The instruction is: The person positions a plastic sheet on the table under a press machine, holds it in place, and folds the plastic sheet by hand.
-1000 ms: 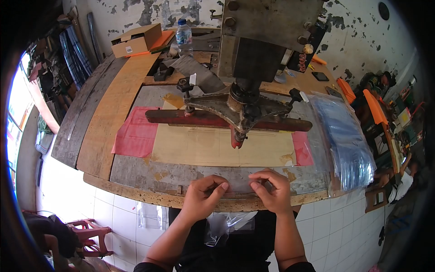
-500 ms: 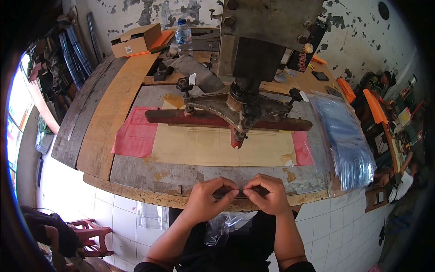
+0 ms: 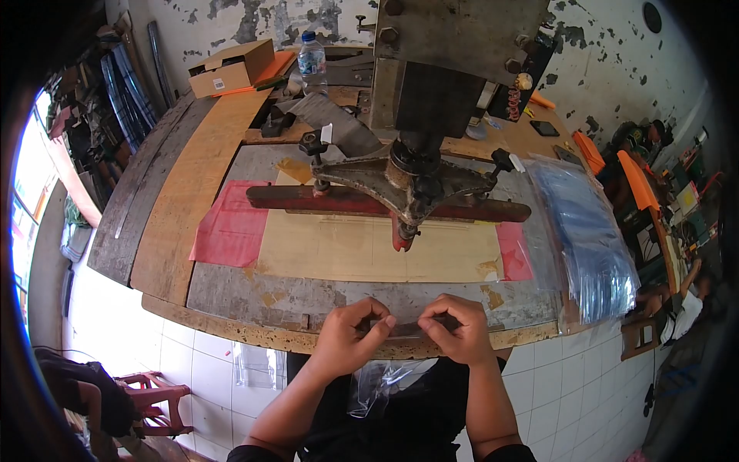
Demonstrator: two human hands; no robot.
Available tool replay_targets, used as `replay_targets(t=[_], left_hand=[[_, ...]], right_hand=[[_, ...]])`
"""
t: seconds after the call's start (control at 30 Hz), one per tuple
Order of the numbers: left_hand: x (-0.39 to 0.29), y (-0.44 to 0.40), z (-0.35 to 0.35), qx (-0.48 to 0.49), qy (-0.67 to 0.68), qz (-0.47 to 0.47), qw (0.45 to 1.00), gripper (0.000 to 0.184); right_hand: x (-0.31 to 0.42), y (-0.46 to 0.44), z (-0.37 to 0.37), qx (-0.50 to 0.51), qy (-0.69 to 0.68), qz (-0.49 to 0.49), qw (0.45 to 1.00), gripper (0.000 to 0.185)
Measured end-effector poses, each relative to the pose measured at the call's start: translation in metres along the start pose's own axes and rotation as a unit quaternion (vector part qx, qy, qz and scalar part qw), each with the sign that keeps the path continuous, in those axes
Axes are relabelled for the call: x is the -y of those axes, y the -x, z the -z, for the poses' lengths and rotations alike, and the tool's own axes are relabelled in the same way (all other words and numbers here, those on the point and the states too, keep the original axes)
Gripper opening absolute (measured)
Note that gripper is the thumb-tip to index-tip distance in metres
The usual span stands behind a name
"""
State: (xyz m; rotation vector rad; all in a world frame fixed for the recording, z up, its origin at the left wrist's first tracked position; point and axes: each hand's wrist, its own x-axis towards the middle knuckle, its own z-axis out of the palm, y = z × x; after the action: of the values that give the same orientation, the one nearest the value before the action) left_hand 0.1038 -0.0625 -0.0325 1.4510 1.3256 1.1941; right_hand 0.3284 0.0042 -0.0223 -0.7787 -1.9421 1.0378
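Observation:
My left hand (image 3: 356,333) is closed in a pinch, thumb against the curled index finger, just over the near edge of the work table. Facing it, my right hand (image 3: 456,331) is pinched the same way, a short gap apart. Something thin and faint, perhaps clear film, seems to lie between the fingertips; I cannot make it out. Beyond both hands, a cream sheet (image 3: 369,258) lies flat over a pink sheet (image 3: 227,223). Above these sheets stands a press head with a long red-brown bar (image 3: 346,202). Clear plastic (image 3: 385,385) rests on my lap.
Clear plastic sleeves (image 3: 589,239) are stacked at the table's right. At the back are a cardboard box (image 3: 235,68), a water bottle (image 3: 312,58) and a phone (image 3: 544,128). A red stool (image 3: 158,400) stands on the floor at left. Another person sits at far right.
My hands have moved slightly apart; their fingertips were almost touching before. The press, sheets and plastic sleeves have not moved.

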Motion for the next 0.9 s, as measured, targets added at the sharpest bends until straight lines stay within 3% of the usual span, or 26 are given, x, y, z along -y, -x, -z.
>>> replay_targets(t=[0.13, 0.33, 0.4, 0.67, 0.9], left_hand=[[0.004, -0.001, 0.000, 0.000, -0.005, -0.011, 1.000, 0.015], [0.009, 0.000, -0.005, -0.023, 0.114, -0.008, 0.993, 0.013], [0.005, 0.001, -0.005, -0.042, 0.168, 0.035, 0.984, 0.014], [0.004, 0.000, -0.004, -0.076, 0.210, 0.035, 0.974, 0.016], [0.000, -0.003, 0.002, -0.072, 0.237, 0.062, 0.967, 0.019]], right_hand=[[0.002, -0.001, 0.000, -0.007, 0.013, 0.010, 1.000, 0.008], [0.001, 0.000, 0.000, -0.014, 0.012, 0.001, 1.000, 0.008], [-0.001, 0.001, 0.000, -0.032, -0.004, -0.015, 0.999, 0.007], [-0.006, 0.000, -0.002, -0.059, -0.035, -0.014, 0.998, 0.006], [-0.007, 0.003, -0.005, -0.119, -0.087, -0.028, 0.989, 0.026]])
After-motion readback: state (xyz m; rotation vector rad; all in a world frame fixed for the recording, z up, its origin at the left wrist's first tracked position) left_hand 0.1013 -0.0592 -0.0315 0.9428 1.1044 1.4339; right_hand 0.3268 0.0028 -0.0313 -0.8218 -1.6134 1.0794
